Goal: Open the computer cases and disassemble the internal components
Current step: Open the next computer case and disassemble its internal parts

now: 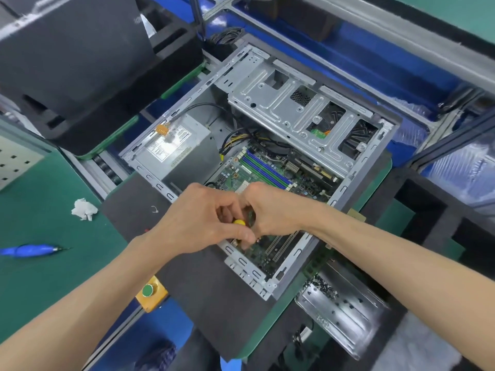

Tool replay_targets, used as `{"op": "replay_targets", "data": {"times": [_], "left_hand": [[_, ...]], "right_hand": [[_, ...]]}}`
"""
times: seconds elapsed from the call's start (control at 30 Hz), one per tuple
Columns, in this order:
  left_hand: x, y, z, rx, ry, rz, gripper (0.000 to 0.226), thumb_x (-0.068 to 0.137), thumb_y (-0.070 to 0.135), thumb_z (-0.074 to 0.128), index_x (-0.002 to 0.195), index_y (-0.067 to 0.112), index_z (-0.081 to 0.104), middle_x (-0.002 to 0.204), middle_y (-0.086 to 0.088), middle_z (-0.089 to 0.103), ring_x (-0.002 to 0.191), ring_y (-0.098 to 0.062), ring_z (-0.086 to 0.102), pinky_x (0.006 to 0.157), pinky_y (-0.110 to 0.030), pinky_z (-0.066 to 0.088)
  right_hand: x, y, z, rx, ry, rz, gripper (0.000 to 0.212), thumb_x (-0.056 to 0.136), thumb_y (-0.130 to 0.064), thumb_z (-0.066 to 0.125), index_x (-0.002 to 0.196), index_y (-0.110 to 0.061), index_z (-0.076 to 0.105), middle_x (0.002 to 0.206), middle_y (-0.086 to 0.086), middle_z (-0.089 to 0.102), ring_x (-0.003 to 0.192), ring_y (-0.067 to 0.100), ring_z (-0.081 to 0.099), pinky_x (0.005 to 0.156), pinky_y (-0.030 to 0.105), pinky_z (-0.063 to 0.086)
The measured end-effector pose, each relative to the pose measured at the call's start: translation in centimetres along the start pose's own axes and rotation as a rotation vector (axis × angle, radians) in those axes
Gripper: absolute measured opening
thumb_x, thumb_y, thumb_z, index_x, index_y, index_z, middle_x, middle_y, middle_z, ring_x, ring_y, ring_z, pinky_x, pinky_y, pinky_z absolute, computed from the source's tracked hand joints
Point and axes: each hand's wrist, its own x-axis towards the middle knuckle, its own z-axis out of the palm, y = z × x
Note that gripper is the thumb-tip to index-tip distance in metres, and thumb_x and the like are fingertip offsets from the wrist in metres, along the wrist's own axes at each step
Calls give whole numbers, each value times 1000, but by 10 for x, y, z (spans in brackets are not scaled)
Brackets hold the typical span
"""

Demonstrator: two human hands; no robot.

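Over the motherboard (270, 170) our left hand (203, 223) curls round a yellow-capped screwdriver (239, 222), while our right hand (270, 210) pinches close beside its shaft, likely steadying the tip on a screw we cannot see. Around the board, the opened computer case (257, 162) lies flat on the counter (48, 210), power supply (174, 148) beyond the board, drive cage (294, 111) farther still, so every fastener faces us.
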Motion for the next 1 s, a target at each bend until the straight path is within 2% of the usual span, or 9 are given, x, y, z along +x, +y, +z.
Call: {"op": "replay_targets", "data": {"times": [0.13, 0.2, 0.3, 0.43, 0.63, 0.73, 0.8, 0.83, 1.0], "left_hand": [[-3, -1, -3, 27, -69, 123, 20, 74, 39, 82, 92, 30, 80, 68, 13, 67, 61, -13, 64, 55, -27, 49], [-3, -2, -4, 24, -56, 140, 14, 74, 35, 84, 85, 26, 80, 67, 14, 65, 60, -13, 62, 55, -21, 46], [-1, -4, -2, 31, -1, 112, 21, 70, 39, 90, 70, 26, 74, 60, 8, 58, 52, -13, 53, 51, -16, 37], [0, -5, 1, 44, 59, 92, 30, 66, 49, 89, 67, 25, 70, 57, 6, 57, 49, -12, 50, 49, -17, 35], [-2, -6, -3, -33, 19, 167, 19, 75, 26, 86, 93, 26, 79, 67, 4, 65, 58, -19, 61, 53, -28, 49], [-1, -6, -2, -11, 34, 196, 14, 75, 28, 84, 88, 25, 81, 65, 9, 60, 55, -16, 56, 53, -25, 43], [0, -7, -1, -5, 64, 160, 12, 72, 33, 86, 78, 24, 80, 62, 9, 56, 53, -13, 52, 54, -19, 38], [0, -7, -1, 4, 87, 134, 16, 71, 36, 89, 73, 25, 77, 61, 8, 55, 53, -13, 50, 54, -16, 37], [2, -8, 5, 93, 178, 61, 35, 63, 45, 89, 58, 30, 58, 58, 13, 53, 52, -9, 46, 51, -14, 34]], "right_hand": [[0, 3, -1, 2, -23, 25, 23, 70, -15, 91, 82, -3, 76, 75, 4, 74, 66, 17, 66, 62, 30, 52], [-1, 2, 0, 10, -53, 27, 18, 73, -13, 89, 85, -7, 77, 79, 1, 74, 68, 11, 66, 67, 26, 52], [1, 0, 4, -11, -53, 10, 32, 70, -24, 91, 88, -7, 72, 92, 10, 75, 86, 27, 69, 81, 43, 55], [3, 1, 4, -36, 3, -5, 38, 64, -30, 95, 84, -7, 74, 85, 12, 75, 85, 33, 70, 84, 48, 55], [2, 3, 0, -4, -16, 34, 22, 67, -13, 92, 84, -11, 78, 79, 2, 75, 78, 21, 71, 75, 37, 57], [0, 3, 0, 5, -27, -7, 27, 70, -4, 87, 71, -26, 71, 64, -19, 68, 62, 1, 64, 63, 19, 50], [2, 4, 3, -43, -25, -6, 14, 73, -8, 84, 81, -11, 72, 79, -3, 74, 74, 16, 69, 71, 34, 56], [3, 3, 5, -60, -18, -14, 22, 74, -13, 84, 89, -4, 71, 88, 9, 74, 82, 27, 70, 75, 41, 56], [3, 0, 8, -111, 75, -93, 38, 73, -31, 89, 90, -2, 70, 86, 14, 72, 82, 32, 68, 78, 43, 53]]}}
